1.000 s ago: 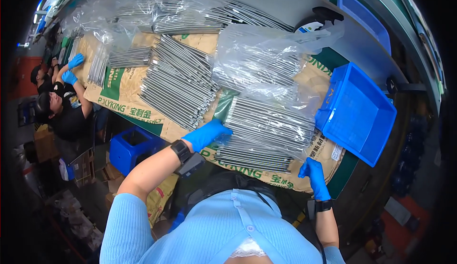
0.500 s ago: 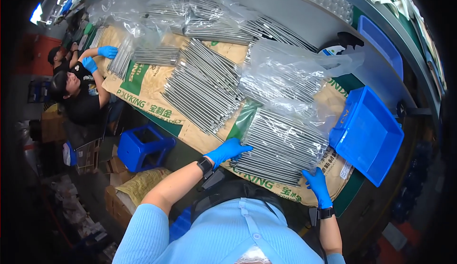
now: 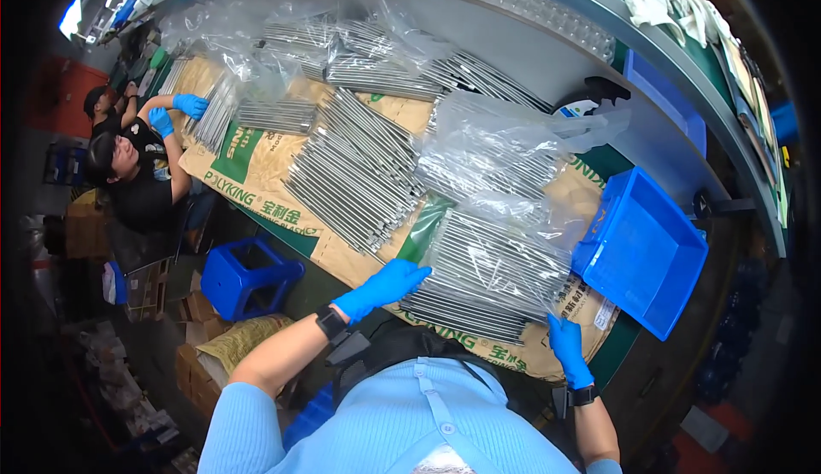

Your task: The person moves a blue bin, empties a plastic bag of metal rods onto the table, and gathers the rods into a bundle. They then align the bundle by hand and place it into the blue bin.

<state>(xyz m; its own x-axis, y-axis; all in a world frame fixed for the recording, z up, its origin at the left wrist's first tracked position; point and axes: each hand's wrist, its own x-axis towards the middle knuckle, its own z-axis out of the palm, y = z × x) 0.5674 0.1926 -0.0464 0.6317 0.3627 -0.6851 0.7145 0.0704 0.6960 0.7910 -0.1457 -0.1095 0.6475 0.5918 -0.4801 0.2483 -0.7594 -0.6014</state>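
On the counter, seen from above: a long green counter (image 3: 637, 337) covered with brown paper sacking (image 3: 256, 166) and many batches of thin metal rods.
Left hand: the left hand (image 3: 386, 286), in a blue glove, lies flat and open with fingers spread, pressing on the near left corner of the rod bundle; it grips nothing.
Right hand: the right hand (image 3: 566, 347), also blue-gloved, rests at the near right end of the same bundle, fingers curled at the rod ends; I cannot tell whether it pinches any rod.
Rod bundle: the rod bundle (image 3: 492, 273) lies flat just in front of the person, between both hands, partly under a clear plastic bag (image 3: 496, 153).
Step in hand: by my judgement, the hands are squaring up the loose rods, one at each end, evening them into a tidy stack.
Next move calls for: likely a steady squeeze from both ends at once, so the slippery rods stay parallel and none roll off the near edge.
Blue tray: one empty blue tray (image 3: 646, 256), just right of the bundle, tilted on the counter's edge.
Rod batches: roughly six or seven separate heaps; single rods are too many to count.
Blue stool: one blue stool (image 3: 248, 273) on the floor at left.
Other people: two co-workers at far left; one shows two blue-gloved hands (image 3: 175, 113) on another rod heap.
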